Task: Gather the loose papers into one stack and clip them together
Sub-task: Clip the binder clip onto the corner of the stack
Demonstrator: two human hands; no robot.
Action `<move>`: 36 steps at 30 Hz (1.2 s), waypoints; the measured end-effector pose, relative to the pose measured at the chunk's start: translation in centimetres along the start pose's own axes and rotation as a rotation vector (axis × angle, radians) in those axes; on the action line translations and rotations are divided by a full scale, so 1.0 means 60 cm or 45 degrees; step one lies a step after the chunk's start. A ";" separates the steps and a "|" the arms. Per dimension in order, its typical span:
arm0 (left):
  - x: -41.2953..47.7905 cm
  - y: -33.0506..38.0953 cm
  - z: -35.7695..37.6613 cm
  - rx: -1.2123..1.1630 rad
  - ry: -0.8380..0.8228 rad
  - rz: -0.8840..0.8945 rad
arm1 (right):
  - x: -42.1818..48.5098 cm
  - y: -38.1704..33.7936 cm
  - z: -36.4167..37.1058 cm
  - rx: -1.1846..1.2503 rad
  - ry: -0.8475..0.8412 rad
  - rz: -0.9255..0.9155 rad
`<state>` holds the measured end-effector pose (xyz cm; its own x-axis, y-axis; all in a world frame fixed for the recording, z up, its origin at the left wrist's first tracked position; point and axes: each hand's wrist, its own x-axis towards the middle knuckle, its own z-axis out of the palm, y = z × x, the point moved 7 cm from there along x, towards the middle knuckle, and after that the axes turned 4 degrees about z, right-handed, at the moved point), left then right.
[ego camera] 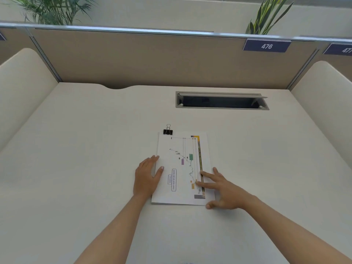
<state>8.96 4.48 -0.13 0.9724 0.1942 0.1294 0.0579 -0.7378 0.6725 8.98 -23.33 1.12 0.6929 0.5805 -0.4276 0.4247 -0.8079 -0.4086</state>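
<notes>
Desk (pixel 76 168), pale and flat, closed at the back by a tan partition (pixel 133 58). At far left, behind the partition, a leafy plant (pixel 53 10). Moving right, the left hand (pixel 147 176) lies palm down on the desk, fingers straight and released, their side against the left edge of the paper stack (pixel 167 149); the thumb rests on the top sheet. It grasps nothing. The binder clip (pixel 167 131), black with wire handles, sits on the far edge of the stack near its left corner, body overlapping that edge and one handle pointing away from the person. The stack lies at mid-desk, edges squared, top sheet printed with a chart and a dark band along its right side. The right hand (pixel 224 189) is spread and relaxed, two fingertips pressing on the right part of the top sheet, thumb at the near right corner; it holds nothing. Beyond, a grey cable opening (pixel 221 101) is set in the desk. Further right, a blue plate (pixel 266 46) reads 476, with a stiff-leaved plant (pixel 266 18) above.
</notes>
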 end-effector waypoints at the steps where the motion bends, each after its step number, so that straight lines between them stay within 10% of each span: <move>1: -0.003 -0.001 0.000 0.004 0.008 0.006 | 0.001 -0.001 0.002 0.012 0.018 -0.002; 20: -0.079 0.033 -0.001 0.484 0.183 0.176 | 0.096 -0.086 -0.019 0.243 0.909 -0.024; 36: 0.039 -0.030 0.005 0.429 -0.002 -0.105 | 0.249 -0.144 -0.054 0.075 0.534 0.063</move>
<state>11.18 6.05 -1.29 0.9616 0.2613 0.0836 0.2073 -0.8916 0.4025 17.56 -8.00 0.84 0.8938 0.4398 -0.0880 0.3592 -0.8194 -0.4467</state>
